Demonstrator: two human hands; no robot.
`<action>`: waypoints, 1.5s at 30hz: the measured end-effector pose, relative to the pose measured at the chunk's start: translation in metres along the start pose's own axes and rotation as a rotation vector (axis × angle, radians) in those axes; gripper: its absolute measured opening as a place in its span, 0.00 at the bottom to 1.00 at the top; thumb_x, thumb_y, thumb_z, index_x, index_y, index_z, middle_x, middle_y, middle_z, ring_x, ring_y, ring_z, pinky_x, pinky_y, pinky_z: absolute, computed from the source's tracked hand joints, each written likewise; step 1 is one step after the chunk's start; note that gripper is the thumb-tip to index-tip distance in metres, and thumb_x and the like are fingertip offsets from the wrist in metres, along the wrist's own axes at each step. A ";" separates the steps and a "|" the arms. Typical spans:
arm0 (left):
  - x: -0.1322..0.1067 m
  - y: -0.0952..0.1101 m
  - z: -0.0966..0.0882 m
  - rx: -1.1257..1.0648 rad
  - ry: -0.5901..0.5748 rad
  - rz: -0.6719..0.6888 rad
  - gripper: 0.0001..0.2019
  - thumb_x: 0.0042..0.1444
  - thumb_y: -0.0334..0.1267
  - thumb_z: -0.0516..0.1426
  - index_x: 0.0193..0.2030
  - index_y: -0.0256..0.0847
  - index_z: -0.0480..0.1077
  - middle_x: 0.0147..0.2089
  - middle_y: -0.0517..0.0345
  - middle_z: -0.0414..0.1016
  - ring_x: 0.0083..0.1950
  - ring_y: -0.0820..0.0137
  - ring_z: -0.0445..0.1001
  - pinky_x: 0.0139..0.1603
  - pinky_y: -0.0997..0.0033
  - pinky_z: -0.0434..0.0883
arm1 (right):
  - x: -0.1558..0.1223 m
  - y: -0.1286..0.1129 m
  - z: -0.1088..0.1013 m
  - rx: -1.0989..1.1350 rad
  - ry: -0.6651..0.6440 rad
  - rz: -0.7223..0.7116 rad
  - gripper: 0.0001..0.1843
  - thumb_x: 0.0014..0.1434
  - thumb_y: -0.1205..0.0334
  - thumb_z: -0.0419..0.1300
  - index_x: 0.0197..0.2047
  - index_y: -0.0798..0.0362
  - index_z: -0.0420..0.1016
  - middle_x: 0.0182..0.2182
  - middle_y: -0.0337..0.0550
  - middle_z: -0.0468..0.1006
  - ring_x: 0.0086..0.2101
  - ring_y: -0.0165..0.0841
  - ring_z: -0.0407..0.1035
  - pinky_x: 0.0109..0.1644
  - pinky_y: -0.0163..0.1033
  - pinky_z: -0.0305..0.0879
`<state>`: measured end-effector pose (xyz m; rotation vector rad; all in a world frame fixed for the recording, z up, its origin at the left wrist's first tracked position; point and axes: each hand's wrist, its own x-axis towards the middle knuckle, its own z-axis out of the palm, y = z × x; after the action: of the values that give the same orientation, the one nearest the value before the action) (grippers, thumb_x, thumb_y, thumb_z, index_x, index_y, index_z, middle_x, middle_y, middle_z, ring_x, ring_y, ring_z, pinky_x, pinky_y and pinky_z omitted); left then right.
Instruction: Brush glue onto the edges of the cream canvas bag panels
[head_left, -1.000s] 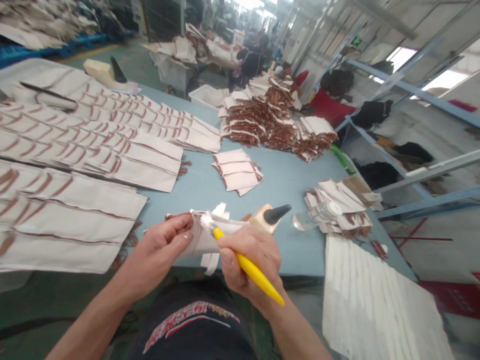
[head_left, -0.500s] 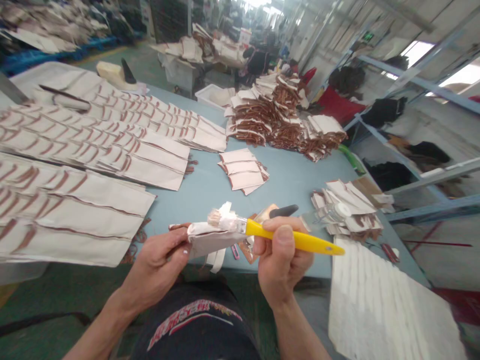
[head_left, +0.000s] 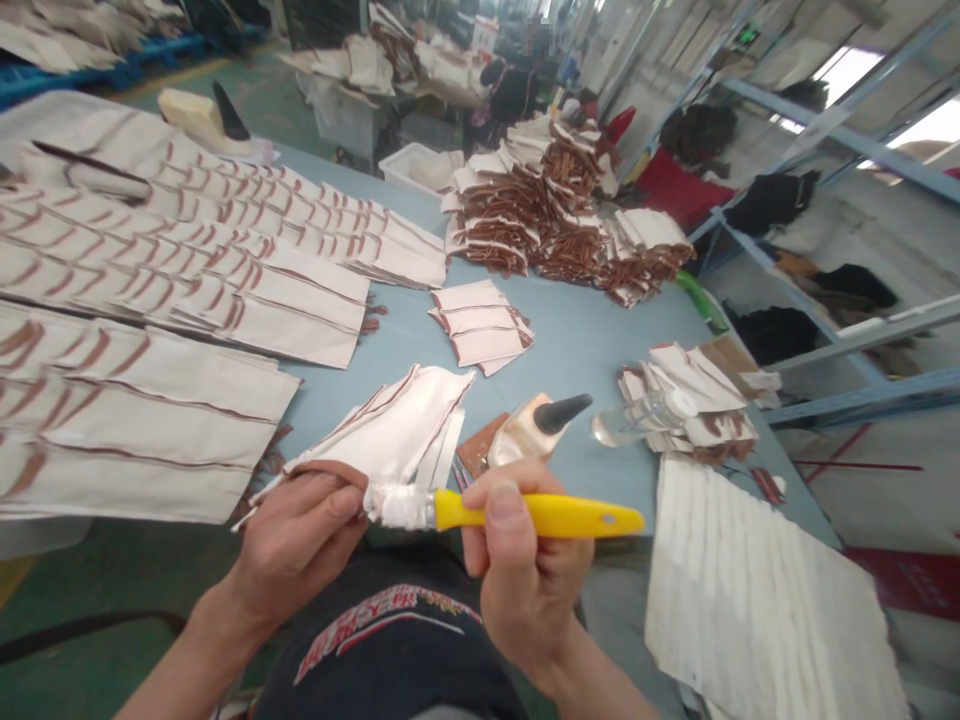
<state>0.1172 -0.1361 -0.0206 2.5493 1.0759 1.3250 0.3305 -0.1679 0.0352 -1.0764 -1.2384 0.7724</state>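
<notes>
My left hand (head_left: 296, 535) is closed on the near end of a white piece with a brown edge (head_left: 390, 432), which fans out over the blue table (head_left: 585, 345). My right hand (head_left: 525, 565) grips a yellow-handled brush (head_left: 540, 514). The brush's glue-caked white head touches the piece right beside my left fingers. A glue bottle with a black nozzle (head_left: 534, 425) lies on the table just beyond my right hand.
Rows of white pieces with brown trim (head_left: 187, 270) cover the table's left. A small stack (head_left: 480, 325) lies mid-table, big piles (head_left: 555, 215) at the far edge, another pile (head_left: 686, 400) at right. White sheets (head_left: 757, 600) lie near right. A person works far behind.
The piece has opened out from a folded bundle and now fans over the table. The brush head has dropped from above the piece to its near end by my left fingers.
</notes>
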 end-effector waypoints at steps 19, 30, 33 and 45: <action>-0.004 -0.003 -0.001 -0.026 -0.083 -0.032 0.14 0.67 0.20 0.51 0.43 0.45 0.71 0.39 0.57 0.82 0.40 0.65 0.81 0.42 0.69 0.74 | -0.024 0.013 -0.004 -0.047 -0.040 -0.105 0.12 0.78 0.56 0.58 0.44 0.46 0.81 0.19 0.29 0.71 0.15 0.26 0.61 0.23 0.34 0.66; 0.018 0.010 -0.004 -0.233 -0.021 -0.207 0.15 0.66 0.20 0.53 0.33 0.44 0.69 0.32 0.61 0.76 0.35 0.70 0.77 0.40 0.73 0.74 | 0.049 0.029 0.001 0.116 0.123 -0.054 0.20 0.77 0.42 0.60 0.40 0.49 0.77 0.18 0.28 0.72 0.17 0.27 0.66 0.23 0.31 0.63; 0.019 0.013 -0.010 -0.317 -0.068 -0.282 0.16 0.67 0.23 0.52 0.29 0.44 0.69 0.30 0.60 0.75 0.33 0.69 0.76 0.37 0.74 0.74 | 0.071 0.064 0.006 -0.014 -0.012 -0.030 0.22 0.76 0.39 0.57 0.46 0.50 0.78 0.24 0.34 0.79 0.24 0.31 0.74 0.31 0.36 0.72; 0.007 0.029 -0.022 -0.551 -0.228 -0.456 0.17 0.68 0.32 0.51 0.25 0.45 0.67 0.40 0.47 0.80 0.41 0.60 0.80 0.45 0.64 0.81 | 0.073 0.106 0.032 -0.158 -0.362 0.086 0.24 0.79 0.43 0.52 0.54 0.52 0.80 0.26 0.36 0.80 0.26 0.33 0.75 0.35 0.37 0.69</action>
<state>0.1193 -0.1587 0.0089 1.8596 0.9925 1.0031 0.3227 -0.0578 -0.0391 -1.1558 -1.5879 0.9787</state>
